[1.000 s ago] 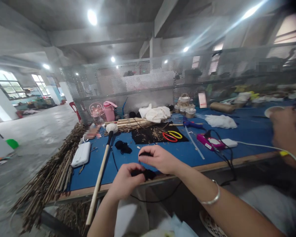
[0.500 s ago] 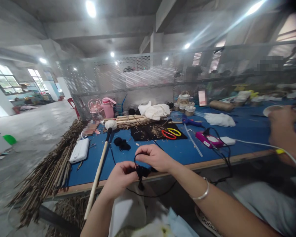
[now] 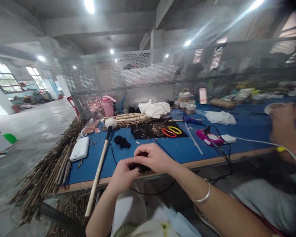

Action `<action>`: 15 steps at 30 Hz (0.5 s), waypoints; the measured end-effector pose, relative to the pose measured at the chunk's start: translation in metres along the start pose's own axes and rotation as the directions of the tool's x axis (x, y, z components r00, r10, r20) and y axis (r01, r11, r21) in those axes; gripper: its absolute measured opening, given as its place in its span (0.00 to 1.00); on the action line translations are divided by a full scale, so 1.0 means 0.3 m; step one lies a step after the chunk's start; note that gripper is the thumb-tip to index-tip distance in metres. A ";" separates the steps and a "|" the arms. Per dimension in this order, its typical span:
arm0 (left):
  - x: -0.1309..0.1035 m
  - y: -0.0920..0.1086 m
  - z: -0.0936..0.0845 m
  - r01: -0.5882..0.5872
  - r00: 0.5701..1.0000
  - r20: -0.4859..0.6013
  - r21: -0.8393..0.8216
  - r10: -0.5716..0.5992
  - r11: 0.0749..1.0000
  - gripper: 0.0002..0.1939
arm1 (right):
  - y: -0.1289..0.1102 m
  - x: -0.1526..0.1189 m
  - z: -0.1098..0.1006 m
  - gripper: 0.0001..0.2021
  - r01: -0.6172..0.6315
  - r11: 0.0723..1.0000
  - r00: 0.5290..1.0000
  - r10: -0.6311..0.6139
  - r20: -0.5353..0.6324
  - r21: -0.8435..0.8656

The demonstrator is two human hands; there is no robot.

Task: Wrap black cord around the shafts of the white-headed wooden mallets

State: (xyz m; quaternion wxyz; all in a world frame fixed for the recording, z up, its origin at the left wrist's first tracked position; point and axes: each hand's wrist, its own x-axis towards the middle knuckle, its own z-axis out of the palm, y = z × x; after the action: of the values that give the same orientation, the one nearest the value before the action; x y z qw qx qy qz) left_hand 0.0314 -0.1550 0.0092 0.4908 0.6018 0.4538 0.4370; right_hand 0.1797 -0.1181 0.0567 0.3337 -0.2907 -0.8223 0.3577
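My left hand [image 3: 123,175] and my right hand [image 3: 155,158] meet at the table's front edge, fingers closed on a black cord [image 3: 153,194]. The knotted part of the cord is mostly hidden between the hands, and a long loop of it hangs below them. Left of my hands lies a pale wooden stick [image 3: 99,174] with a black-wrapped neck and a round white cloth head [image 3: 111,123]. A small black bundle of yarn [image 3: 122,142] rests on the blue table, beyond my left hand.
Red-and-yellow-handled scissors [image 3: 172,131] lie on a black cloth [image 3: 148,130]. Blue glue gun [image 3: 191,119], purple device [image 3: 209,137] and white power bank [image 3: 79,149] are on the table. Dry stalks [image 3: 51,164] line the left edge. A co-worker's hand [image 3: 285,115] holds a round object at right.
My hands have drawn together, and the fingers now cover the black knot and small loop that showed between them. The right-hand fingers have come down toward the left hand.
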 end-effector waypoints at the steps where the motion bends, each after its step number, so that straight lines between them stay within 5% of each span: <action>1: 0.000 -0.004 0.010 0.024 1.000 -0.001 -0.077 -0.024 0.997 0.06 | 0.008 0.005 0.010 0.09 0.033 0.999 0.999 -0.032 -0.023 0.042; 4: 0.010 -0.026 0.041 -0.033 0.968 -0.252 -0.165 -0.010 0.986 0.08 | 0.025 -0.004 0.069 0.08 0.061 0.986 0.986 -0.035 -0.165 0.158; 7: 0.006 -0.036 0.069 -0.184 0.844 -0.494 0.099 0.208 0.978 0.08 | 0.028 -0.031 0.128 0.07 -0.019 0.969 0.963 0.084 -0.257 0.245; 9: -0.019 -0.027 0.083 -0.209 0.824 -0.483 0.225 0.295 0.952 0.08 | 0.032 -0.033 0.142 0.08 -0.050 0.968 0.965 0.110 -0.239 0.246; 11: -0.065 -0.007 0.089 -0.200 0.864 -0.428 0.191 0.265 0.961 0.13 | 0.047 -0.002 0.134 0.08 -0.061 0.972 0.973 0.109 -0.205 0.225; 13: -0.124 0.019 0.079 -0.190 0.878 -0.428 0.106 0.217 0.976 0.26 | 0.077 0.069 0.114 0.10 -0.058 0.985 0.980 0.087 -0.180 0.161; 15: -0.184 0.049 0.046 -0.182 0.871 -0.441 0.118 0.216 0.976 0.28 | 0.122 0.171 0.098 0.10 0.005 1.000 0.986 -0.006 -0.165 -0.005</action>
State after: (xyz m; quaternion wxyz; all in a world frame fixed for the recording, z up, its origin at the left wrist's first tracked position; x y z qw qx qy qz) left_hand 0.0350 -0.2131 0.0175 0.3022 0.5451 0.5064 0.5959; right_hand 0.1351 -0.0719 0.0305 0.4010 -0.3178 -0.7934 0.3297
